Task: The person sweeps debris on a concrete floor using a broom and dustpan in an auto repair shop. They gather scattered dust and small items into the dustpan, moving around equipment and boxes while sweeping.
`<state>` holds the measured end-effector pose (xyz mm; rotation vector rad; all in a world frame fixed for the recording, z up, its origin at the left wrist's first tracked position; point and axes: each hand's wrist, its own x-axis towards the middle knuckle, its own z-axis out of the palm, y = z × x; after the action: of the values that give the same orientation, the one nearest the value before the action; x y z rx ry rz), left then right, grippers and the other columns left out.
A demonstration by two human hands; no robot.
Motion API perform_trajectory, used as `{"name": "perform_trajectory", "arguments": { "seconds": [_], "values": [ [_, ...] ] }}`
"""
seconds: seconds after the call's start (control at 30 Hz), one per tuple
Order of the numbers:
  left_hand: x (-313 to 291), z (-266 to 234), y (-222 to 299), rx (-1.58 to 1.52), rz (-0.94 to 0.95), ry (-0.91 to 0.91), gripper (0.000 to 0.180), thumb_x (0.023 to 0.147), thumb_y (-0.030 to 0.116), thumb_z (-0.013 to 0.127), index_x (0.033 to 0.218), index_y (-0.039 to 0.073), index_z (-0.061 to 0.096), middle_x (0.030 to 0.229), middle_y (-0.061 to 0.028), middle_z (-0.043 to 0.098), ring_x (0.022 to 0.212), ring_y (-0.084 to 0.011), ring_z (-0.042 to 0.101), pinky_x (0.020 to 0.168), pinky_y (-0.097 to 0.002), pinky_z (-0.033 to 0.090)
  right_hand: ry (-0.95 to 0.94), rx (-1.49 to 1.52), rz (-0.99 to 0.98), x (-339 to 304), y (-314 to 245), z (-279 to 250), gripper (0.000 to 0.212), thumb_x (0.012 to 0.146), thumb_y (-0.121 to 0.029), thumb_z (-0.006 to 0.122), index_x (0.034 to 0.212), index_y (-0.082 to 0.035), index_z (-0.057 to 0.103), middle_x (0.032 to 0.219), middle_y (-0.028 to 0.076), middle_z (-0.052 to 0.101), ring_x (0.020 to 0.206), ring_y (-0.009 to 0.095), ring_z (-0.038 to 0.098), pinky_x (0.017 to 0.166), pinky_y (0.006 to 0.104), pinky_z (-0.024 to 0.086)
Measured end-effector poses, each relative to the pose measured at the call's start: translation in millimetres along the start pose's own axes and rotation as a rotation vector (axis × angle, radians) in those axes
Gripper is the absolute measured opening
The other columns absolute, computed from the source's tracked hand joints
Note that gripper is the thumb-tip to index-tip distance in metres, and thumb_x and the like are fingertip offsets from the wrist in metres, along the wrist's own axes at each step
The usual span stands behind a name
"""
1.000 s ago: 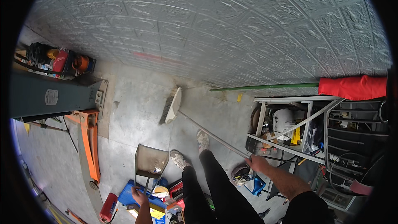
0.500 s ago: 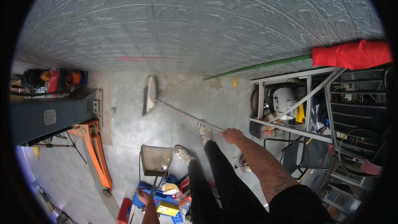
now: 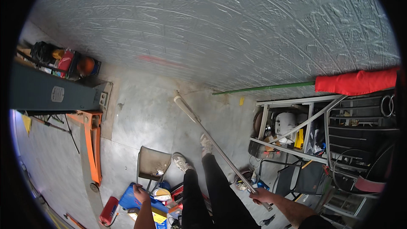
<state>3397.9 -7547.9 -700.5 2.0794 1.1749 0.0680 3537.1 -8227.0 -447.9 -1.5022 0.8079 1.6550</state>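
Note:
My right hand (image 3: 262, 196) is closed around the metal pole of a broom (image 3: 224, 157), near the pole's top end. The pole slants away to the far left, and its pale broom head (image 3: 186, 108) rests on the grey floor ahead of my feet. At the lower left my left hand (image 3: 141, 193) has its fingers curled at the thin-barred handle of a long-handled dustpan (image 3: 154, 159); the grip itself is partly hidden. Small light-coloured scraps (image 3: 160, 172) lie in the pan.
A grey textured wall (image 3: 178, 29) rises ahead. A steel post base (image 3: 104, 97) with an orange arm (image 3: 93, 152) stands left. Metal frames (image 3: 292, 144) and a dark folding chair (image 3: 305, 178) are right. Tool boxes and a red cylinder (image 3: 109, 210) sit by my left hand.
My right hand has drawn back toward me and to the right, pulling the broom. The broom head has swung rightward and turned. My left hand and the dustpan have shifted slightly left in view.

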Motion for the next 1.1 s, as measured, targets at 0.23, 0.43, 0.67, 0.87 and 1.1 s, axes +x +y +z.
{"name": "perform_trajectory", "arguments": {
  "seconds": [0.23, 0.43, 0.67, 0.87, 1.1],
  "values": [
    [-4, -10, 8, 0.039, -0.022, 0.053, 0.016, 0.091, 0.004, 0.051, 0.096, 0.005, 0.067, 0.091, -0.0250, 0.072, 0.086, -0.0525, 0.068, 0.081, -0.0599, 0.050, 0.280, -0.079, -0.260, 10, -133, 94, 0.038, 0.119, -0.037, 0.066, 0.104, -0.002, 0.064, 0.061, 0.004, 0.058, 0.047, 0.018, 0.060, 0.048, 0.0404, 0.048],
    [-5, -20, 7, 0.124, -0.170, 0.057, 0.016, 0.096, 0.004, 0.056, 0.098, 0.011, 0.070, 0.077, -0.0251, 0.072, 0.079, -0.0525, 0.073, 0.071, -0.0633, 0.052, 0.542, -0.329, -0.340, 149, -265, 130, 0.041, 0.114, -0.035, 0.066, 0.100, 0.003, 0.063, 0.067, 0.013, 0.065, 0.052, 0.030, 0.068, 0.053, 0.0476, 0.056],
    [-2, -25, 7, 0.098, -0.199, 0.061, 0.011, 0.102, 0.011, 0.059, 0.100, 0.014, 0.069, 0.081, -0.0231, 0.075, 0.084, -0.0514, 0.075, 0.074, -0.0637, 0.054, 0.383, -0.886, -0.360, 262, -237, 129, 0.035, 0.114, -0.023, 0.062, 0.102, 0.009, 0.067, 0.074, 0.021, 0.076, 0.057, 0.033, 0.076, 0.053, 0.0489, 0.064],
    [-1, -34, 3, 0.029, -0.206, 0.065, 0.008, 0.100, 0.009, 0.061, 0.100, 0.012, 0.068, 0.086, -0.0193, 0.079, 0.085, -0.0487, 0.077, 0.076, -0.0622, 0.059, 0.335, -0.714, -0.092, 186, -156, 158, 0.038, 0.116, -0.028, 0.060, 0.103, 0.008, 0.063, 0.069, 0.016, 0.070, 0.054, 0.031, 0.072, 0.054, 0.0506, 0.062],
    [1, -40, 0, 0.046, -0.206, 0.119, 0.006, 0.099, 0.010, 0.066, 0.101, 0.015, 0.069, 0.086, -0.0209, 0.077, 0.086, -0.0503, 0.075, 0.075, -0.0632, 0.057, 0.455, -0.554, -0.163, 102, -150, 178, 0.039, 0.117, -0.033, 0.064, 0.109, 0.006, 0.063, 0.067, 0.011, 0.064, 0.050, 0.026, 0.066, 0.050, 0.0478, 0.054]
  ]
}}
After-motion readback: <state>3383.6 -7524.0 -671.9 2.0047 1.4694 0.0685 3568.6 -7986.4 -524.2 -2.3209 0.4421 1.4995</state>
